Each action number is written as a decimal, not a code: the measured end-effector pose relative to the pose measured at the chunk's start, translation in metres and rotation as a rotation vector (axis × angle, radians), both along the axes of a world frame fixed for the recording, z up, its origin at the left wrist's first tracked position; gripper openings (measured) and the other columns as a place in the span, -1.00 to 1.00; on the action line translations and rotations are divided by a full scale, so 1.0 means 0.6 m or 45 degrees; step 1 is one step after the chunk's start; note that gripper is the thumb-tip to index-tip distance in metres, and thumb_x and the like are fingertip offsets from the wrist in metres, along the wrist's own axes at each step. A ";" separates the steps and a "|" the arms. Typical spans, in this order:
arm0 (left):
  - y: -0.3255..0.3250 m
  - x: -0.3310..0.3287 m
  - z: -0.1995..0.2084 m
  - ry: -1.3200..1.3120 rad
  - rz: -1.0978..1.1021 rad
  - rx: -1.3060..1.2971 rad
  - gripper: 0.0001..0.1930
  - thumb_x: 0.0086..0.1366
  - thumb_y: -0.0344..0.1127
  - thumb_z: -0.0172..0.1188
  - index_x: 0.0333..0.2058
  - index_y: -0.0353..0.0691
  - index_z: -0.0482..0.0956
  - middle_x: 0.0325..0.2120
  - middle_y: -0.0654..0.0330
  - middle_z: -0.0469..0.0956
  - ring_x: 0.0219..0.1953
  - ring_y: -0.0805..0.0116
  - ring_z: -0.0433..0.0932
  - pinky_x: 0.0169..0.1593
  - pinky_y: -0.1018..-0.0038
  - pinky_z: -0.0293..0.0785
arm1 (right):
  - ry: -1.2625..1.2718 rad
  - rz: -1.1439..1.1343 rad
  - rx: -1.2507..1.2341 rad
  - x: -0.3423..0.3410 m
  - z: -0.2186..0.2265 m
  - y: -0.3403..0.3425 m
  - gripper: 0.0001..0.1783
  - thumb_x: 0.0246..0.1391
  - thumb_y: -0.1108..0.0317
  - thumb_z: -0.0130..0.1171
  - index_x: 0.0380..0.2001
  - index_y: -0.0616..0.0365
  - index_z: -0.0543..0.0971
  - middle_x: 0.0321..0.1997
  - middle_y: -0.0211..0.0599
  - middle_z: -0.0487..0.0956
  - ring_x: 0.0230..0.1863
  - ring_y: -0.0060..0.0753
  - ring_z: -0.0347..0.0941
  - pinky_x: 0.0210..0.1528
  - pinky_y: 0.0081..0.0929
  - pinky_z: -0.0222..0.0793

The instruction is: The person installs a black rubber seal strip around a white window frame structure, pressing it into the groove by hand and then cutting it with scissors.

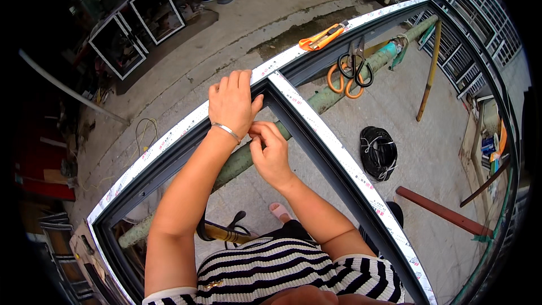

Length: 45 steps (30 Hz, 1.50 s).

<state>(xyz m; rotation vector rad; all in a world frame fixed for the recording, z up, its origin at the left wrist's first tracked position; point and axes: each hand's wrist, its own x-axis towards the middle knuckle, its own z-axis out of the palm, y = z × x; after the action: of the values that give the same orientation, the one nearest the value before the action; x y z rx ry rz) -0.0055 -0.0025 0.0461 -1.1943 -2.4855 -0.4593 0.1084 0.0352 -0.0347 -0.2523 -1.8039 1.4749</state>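
A large dark grey window frame (316, 118), its faces covered in white printed film, lies raised above the ground in front of me. My left hand (231, 101) curls over its far rail, just left of where the crossbar meets it, fingers on the outer side and thumb on the inner. Just below, my right hand (271, 155) has thumb and fingers pinched together by the rail's inner side; what they hold, if anything, is hidden. To the right, an orange utility knife (322, 36) rests on the far rail. Orange-handled scissors (336, 83) and black-handled scissors (361, 73) hang there.
A green pole (237, 165) runs beneath the frame. On the concrete lie a black bundle (378, 152) and a reddish-brown bar (443, 212). A bamboo stick (430, 73) leans at the right. Small white-edged frames (157, 12) stand at the far left.
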 end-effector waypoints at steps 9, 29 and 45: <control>-0.198 0.064 0.078 -0.456 0.105 0.249 -0.80 0.19 -0.35 0.35 -0.31 -0.30 0.53 -0.39 0.01 0.58 -0.28 0.08 0.57 -0.20 0.34 0.49 | -0.420 0.202 -0.200 -0.014 0.028 0.040 -0.84 0.24 0.50 0.09 -0.25 0.37 0.60 -0.34 -0.14 0.66 -0.31 -0.33 0.67 -0.23 -0.43 0.57; -0.378 0.162 0.000 -0.547 0.306 0.381 -0.47 0.02 -0.52 0.37 0.04 -0.26 0.54 -0.16 -0.10 0.58 -0.11 -0.12 0.56 -0.04 0.27 0.49 | -0.770 0.558 -0.536 -0.081 0.066 0.037 -0.53 0.23 0.02 0.20 -0.36 0.33 0.61 -0.43 -0.21 0.65 -0.51 -0.50 0.53 -0.50 -0.52 0.45; -0.351 0.091 -0.014 -0.128 0.448 0.173 -0.77 0.17 -0.31 0.38 -0.32 -0.23 0.50 -0.35 0.12 0.47 -0.34 0.00 0.56 -0.34 0.18 0.46 | -0.709 0.586 -0.840 -0.091 0.060 0.022 -0.67 0.27 0.23 0.19 -0.30 0.37 0.47 -0.34 -0.03 0.63 -0.48 -0.32 0.64 -0.59 -0.50 0.57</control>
<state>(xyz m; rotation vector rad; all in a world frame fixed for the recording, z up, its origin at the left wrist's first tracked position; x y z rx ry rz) 0.0491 -0.2132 0.0377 -0.6775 -2.6264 -0.5890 0.0541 0.0484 0.0012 -0.6593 -1.7920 2.5104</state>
